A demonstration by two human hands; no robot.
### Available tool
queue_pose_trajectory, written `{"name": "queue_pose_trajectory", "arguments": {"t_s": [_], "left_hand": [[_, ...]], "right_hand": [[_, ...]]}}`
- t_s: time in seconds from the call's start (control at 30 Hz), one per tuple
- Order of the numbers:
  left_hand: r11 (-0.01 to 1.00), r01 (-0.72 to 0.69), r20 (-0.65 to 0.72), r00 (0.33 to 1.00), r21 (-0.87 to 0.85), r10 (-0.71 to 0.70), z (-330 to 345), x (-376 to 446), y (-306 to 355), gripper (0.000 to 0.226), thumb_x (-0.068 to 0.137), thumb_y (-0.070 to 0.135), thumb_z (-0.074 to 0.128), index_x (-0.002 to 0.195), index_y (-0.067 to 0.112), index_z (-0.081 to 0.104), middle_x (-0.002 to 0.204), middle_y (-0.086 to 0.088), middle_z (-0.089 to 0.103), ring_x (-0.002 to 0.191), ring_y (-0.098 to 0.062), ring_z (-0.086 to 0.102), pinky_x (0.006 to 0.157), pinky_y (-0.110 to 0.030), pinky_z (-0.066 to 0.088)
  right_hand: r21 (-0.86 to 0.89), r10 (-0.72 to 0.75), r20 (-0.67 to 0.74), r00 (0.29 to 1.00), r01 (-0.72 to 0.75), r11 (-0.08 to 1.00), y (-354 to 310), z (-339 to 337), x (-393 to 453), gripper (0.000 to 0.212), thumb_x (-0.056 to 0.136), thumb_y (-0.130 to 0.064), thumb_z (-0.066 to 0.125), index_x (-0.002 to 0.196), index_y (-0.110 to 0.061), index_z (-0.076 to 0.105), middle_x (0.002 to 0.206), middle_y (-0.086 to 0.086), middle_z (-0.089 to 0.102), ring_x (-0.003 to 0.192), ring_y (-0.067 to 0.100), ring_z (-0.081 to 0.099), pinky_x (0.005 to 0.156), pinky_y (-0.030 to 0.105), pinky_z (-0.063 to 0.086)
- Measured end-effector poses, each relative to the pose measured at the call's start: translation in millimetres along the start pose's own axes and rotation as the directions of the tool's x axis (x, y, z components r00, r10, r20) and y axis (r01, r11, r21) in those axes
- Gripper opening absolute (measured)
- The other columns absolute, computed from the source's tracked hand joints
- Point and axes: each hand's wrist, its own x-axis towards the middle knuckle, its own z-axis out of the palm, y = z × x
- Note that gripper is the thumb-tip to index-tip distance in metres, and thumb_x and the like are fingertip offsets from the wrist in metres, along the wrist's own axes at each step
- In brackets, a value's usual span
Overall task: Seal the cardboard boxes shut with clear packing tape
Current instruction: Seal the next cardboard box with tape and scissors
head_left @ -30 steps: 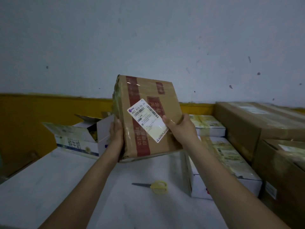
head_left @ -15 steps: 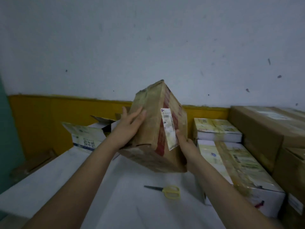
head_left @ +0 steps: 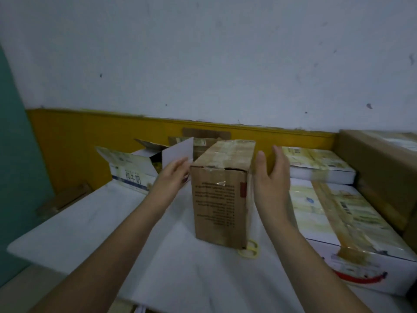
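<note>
The white table (head_left: 74, 224) carries a brown cardboard box (head_left: 222, 195) standing upright at its middle (top already taped). The right hand (head_left: 272, 180) hovers just beside it, fingers straight; the left hand (head_left: 172, 179), fingers extended, flanks it. Yellow scissors (head_left: 250, 250) peek from behind.

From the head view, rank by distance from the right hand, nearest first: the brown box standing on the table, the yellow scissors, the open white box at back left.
1. Brown box, just left of the right hand.
2. Yellow scissors, below, partly under that box.
3. Open white box, back left, past the left hand.
</note>
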Motion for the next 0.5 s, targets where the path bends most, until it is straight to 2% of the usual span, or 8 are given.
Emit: {"name": "queue_pose_trajectory", "arguments": {"t_s": [0.07,0.1,0.17,0.23,0.3,0.37,0.43,0.5], "left_hand": [[0.997,0.005,-0.238,0.971,0.075,0.013,-33.1,-42.2,-22.4,0.022,0.102,0.028,0.058,0.123,0.022,0.064,0.118,0.001,0.067,0.107,-0.017,0.064,0.094,-0.036,0.053],[0.997,0.038,-0.345,0.938,0.066,-0.012,-48.5,-66.5,-34.6,0.015,0.101,0.022,0.060,0.115,0.021,0.064,0.108,0.000,0.067,0.099,-0.018,0.065,0.089,-0.036,0.054],[0.990,0.138,-0.511,0.852,0.008,-0.115,-69.9,-114.0,-57.6,0.010,0.098,0.015,0.062,0.108,0.014,0.060,0.095,-0.003,0.063,0.083,-0.017,0.061,0.079,-0.034,0.053],[0.960,0.274,-0.579,0.774,-0.058,-0.256,-78.4,-152.5,-81.3,0.013,0.096,0.012,0.065,0.103,0.009,0.055,0.087,-0.003,0.056,0.071,-0.013,0.054,0.066,-0.026,0.049],[0.906,0.408,-0.558,0.729,-0.110,-0.396,-77.7,-175.4,-101.9,0.018,0.095,0.015,0.068,0.087,0.010,0.052,0.079,-0.004,0.052,0.066,-0.013,0.049,0.066,-0.028,0.042],[0.856,0.503,-0.469,0.732,-0.118,-0.494,-75.4,-182.7,-114.5,0.030,0.095,0.025,0.069,0.077,0.017,0.046,0.080,-0.001,0.050,0.070,-0.012,0.049,0.071,-0.031,0.039],[0.810,0.571,-0.341,0.740,-0.136,-0.579,-75.8,-181.0,-116.9,0.027,0.094,0.036,0.069,0.106,0.017,0.052,0.106,0.006,0.053,0.098,-0.016,0.057,0.085,-0.029,0.038],[0.779,0.621,-0.200,0.755,-0.090,-0.624,-84.8,-175.1,-127.1,0.079,0.086,0.052,0.073,0.147,0.017,0.038,0.135,0.006,0.052,0.124,-0.018,0.054,0.097,-0.027,0.040]], "right_hand": [[-0.004,-0.331,-0.121,0.936,0.333,0.943,-13.9,1.7,-22.3,0.037,0.104,-0.030,0.044,0.136,-0.013,0.052,0.144,0.001,0.046,0.134,0.014,0.041,0.110,0.026,0.032],[-0.013,-0.462,-0.102,0.881,0.463,0.886,-16.1,9.2,-36.9,0.032,0.102,-0.023,0.044,0.127,-0.008,0.058,0.133,0.005,0.052,0.126,0.018,0.047,0.106,0.027,0.036],[0.018,-0.678,0.088,0.730,0.679,0.734,-11.6,35.3,-70.8,0.026,0.097,-0.016,0.047,0.110,-0.003,0.067,0.114,0.010,0.062,0.109,0.022,0.056,0.096,0.030,0.042],[0.110,-0.755,0.355,0.551,0.778,0.619,2.7,70.5,-104.9,0.021,0.096,-0.013,0.051,0.100,-0.006,0.070,0.101,0.008,0.066,0.094,0.023,0.060,0.082,0.033,0.048],[0.142,-0.653,0.582,0.485,0.730,0.669,24.1,103.7,-135.2,0.020,0.096,-0.016,0.052,0.099,-0.011,0.071,0.098,0.002,0.066,0.089,0.020,0.061,0.074,0.037,0.049],[0.108,-0.453,0.729,0.513,0.567,0.817,47.6,126.0,-152.8,0.021,0.098,-0.020,0.050,0.107,-0.016,0.069,0.104,-0.003,0.063,0.096,0.017,0.059,0.079,0.034,0.049],[0.042,-0.291,0.804,0.519,0.438,0.898,63.6,134.8,-157.3,0.023,0.099,-0.021,0.050,0.115,-0.019,0.066,0.111,-0.005,0.059,0.101,0.013,0.057,0.082,0.028,0.047],[0.015,-0.210,0.823,0.527,0.349,0.937,72.7,134.5,-155.8,0.022,0.099,-0.019,0.052,0.114,-0.020,0.067,0.111,-0.006,0.059,0.093,0.009,0.056,0.081,0.023,0.044]]}}
